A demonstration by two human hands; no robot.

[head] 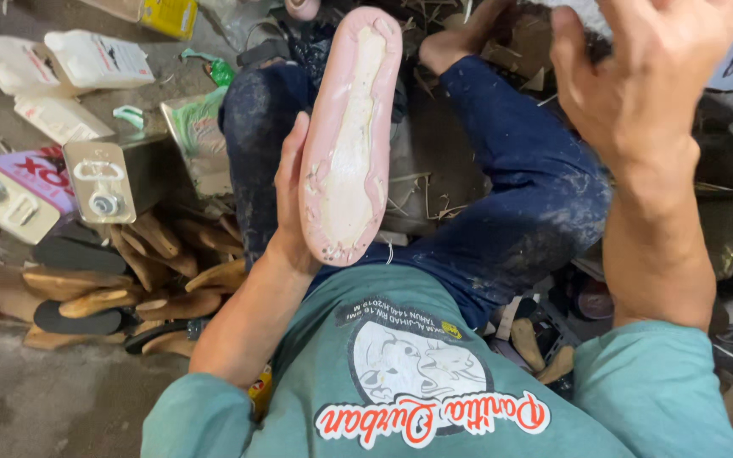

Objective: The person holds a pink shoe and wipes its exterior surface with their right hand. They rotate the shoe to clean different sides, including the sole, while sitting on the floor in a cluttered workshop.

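down from the head camera: left hand [292, 199] wrapped around a pink shoe sole [349, 136], held upright over the lap, pale glued side facing up. right hand [638, 72] raised at upper right, fingers spread wide, gripping nothing, well apart from the sole. wooden shoe lasts [154, 271] heaped on the floor at left, beside metal cans [99, 178] and white plastic jugs [95, 59].

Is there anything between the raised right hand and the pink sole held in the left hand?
Nothing visible. The right hand is lifted, open, to the side of the pink sole, which the left hand grips from behind. Only open air above the person's lap separates them.
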